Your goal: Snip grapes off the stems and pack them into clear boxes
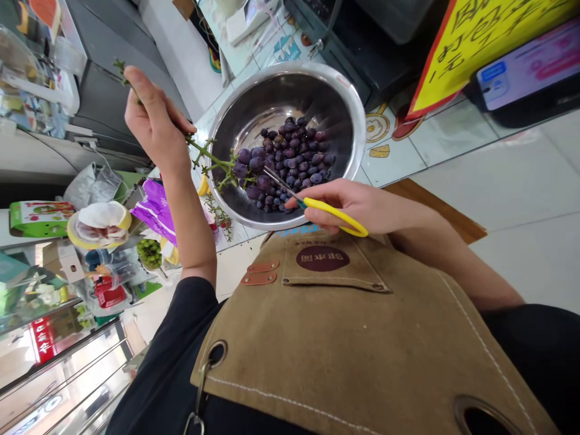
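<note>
My left hand [156,118] grips the green stem [209,158] of a grape bunch near the left rim of a steel bowl [357,130]. A few purple grapes [244,170] still hang from the stem's end, over the bowl. In my right hand [348,202] is a pair of scissors [333,214] with yellow handles, its blades pointing in among the hanging grapes. Whether the blades are touching a stalk I cannot tell. Many loose purple grapes [299,148] lie in the bowl below.
Bare stem scraps [218,216] lie left of the bowl, by a purple bag [156,208]. A yellow sign [489,48] and a phone-like screen [530,66] stand at the upper right. Green grapes [149,252] sit farther left. My brown apron [362,338] fills the foreground.
</note>
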{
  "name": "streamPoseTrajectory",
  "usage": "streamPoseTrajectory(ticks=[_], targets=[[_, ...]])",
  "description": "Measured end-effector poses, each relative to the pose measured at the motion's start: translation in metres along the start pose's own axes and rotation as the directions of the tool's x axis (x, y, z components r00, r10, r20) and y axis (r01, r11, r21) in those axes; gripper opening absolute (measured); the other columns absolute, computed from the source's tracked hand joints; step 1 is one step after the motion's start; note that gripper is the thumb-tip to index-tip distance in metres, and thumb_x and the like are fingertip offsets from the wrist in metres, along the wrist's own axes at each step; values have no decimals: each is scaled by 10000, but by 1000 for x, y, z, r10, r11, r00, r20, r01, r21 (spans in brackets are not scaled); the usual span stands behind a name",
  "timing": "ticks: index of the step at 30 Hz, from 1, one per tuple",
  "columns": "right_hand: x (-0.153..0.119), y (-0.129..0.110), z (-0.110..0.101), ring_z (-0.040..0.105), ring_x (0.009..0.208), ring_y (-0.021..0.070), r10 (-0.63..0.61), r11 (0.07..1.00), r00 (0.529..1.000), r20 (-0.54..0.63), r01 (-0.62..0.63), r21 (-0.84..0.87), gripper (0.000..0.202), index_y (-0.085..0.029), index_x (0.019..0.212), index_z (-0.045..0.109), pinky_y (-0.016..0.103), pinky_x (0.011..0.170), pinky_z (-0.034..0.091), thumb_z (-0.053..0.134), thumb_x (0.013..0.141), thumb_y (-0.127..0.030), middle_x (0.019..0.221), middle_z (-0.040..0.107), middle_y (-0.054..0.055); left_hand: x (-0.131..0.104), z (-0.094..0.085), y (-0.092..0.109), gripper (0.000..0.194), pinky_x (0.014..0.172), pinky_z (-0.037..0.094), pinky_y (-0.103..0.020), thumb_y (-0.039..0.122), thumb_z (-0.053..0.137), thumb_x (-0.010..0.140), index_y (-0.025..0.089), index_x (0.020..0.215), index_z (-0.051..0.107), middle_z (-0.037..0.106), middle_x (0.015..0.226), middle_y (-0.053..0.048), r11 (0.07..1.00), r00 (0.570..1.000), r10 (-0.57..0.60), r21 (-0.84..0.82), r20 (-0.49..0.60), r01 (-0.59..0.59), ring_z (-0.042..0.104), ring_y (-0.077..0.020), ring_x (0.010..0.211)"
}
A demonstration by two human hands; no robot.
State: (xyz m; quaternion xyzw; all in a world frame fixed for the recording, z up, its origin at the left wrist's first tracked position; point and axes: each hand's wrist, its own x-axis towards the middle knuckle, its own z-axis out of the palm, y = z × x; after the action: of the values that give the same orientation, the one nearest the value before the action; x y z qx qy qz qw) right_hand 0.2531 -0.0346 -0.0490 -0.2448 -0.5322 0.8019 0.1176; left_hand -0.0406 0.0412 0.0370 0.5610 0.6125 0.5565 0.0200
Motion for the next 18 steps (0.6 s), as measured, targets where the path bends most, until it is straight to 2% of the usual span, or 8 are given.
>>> streamPoseTrajectory(ticks=[2,5,7,8,10,13,16,18], targets=[[0,-3,-2,472,585,119,16,996,1000,-25,-19,-91,364,-238,986,762,276,523,315,807,946,-597,662,530,-39,1,-3,0,572,545,303,-289,544,287,1198,258,702,282,275,545,53,998,999,-7,61,34,5,399,-107,448],[-2,-11,-1,476,582,125,22,992,1000,-11,-23,-123,365,-241,919,740,284,527,319,821,928,-597,660,531,-33,2,-4,-5,565,557,338,-305,514,266,1209,262,704,272,277,526,46,990,997,-44,135,58,36,403,-132,461],[-5,-16,3,477,580,122,16,995,1000,-23,-18,-100,391,-237,914,723,287,534,335,795,943,-620,672,537,-29,1,-2,-14,580,550,330,-308,503,250,1216,263,688,268,286,499,47,984,989,-132,126,60,124,379,-128,455],[-7,-19,5,479,582,121,10,997,999,-52,-14,-81,403,-235,925,717,290,540,347,769,962,-632,682,544,-25,-1,0,-21,596,534,311,-308,497,247,1219,262,672,277,296,479,48,969,973,-220,129,70,210,358,-121,444],[-11,-22,9,485,591,122,-10,999,992,-127,5,-44,434,-229,947,705,299,554,366,706,1002,-660,702,558,-16,-8,3,-37,637,494,257,-301,516,266,1217,254,640,330,337,443,51,890,890,-443,172,109,422,324,-106,427],[-15,-20,11,511,613,131,-35,999,981,-192,35,-4,501,-224,950,697,311,569,380,648,1022,-717,721,569,-1,-21,8,-62,648,443,204,-278,643,384,1170,248,658,431,389,429,56,722,702,-691,212,169,659,358,-102,415],[-14,-12,10,524,603,122,-44,998,977,-208,54,40,550,-219,890,670,313,572,384,663,996,-759,732,579,0,-33,11,-84,623,398,207,-251,745,533,1083,252,707,470,410,447,62,588,548,-801,142,241,797,427,-102,395],[-12,-6,8,521,583,115,-44,997,978,-203,57,58,563,-217,893,670,311,565,383,680,978,-773,729,584,-7,-39,14,-95,594,371,198,-232,714,568,1085,247,728,476,405,450,72,495,459,-843,72,280,866,402,-84,360]])
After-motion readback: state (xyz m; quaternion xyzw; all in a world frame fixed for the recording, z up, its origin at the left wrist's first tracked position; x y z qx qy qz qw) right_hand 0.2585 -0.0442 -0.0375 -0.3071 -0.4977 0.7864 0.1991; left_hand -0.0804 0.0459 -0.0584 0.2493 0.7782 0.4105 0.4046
